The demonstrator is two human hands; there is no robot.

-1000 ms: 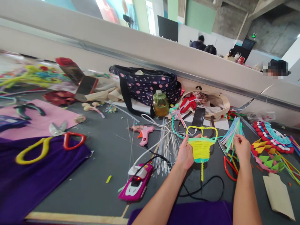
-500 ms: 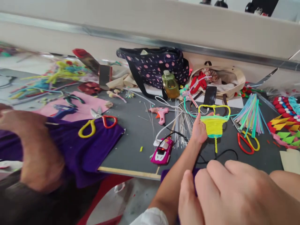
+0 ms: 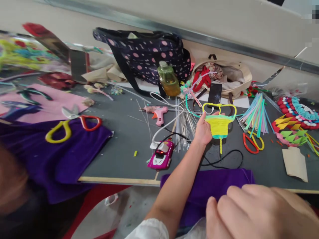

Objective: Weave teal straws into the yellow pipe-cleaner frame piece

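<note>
My left hand [image 3: 203, 131] fingers pinch the yellow pipe-cleaner weaving [image 3: 218, 124] above the counter [image 3: 124, 146], my right hand [image 3: 259, 212] loosely curled and empty near my lap; grip should stay at the frame's edge.

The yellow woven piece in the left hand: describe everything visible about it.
The yellow woven piece looks made of fuzzy pipe-cleaner wire: a heart-like yellow outline on top, a dense yellow wound body below, a teal band at its lower edge, and a thin yellow tail hanging down. The left hand holds it upright by its left side, above the dark table.
</note>
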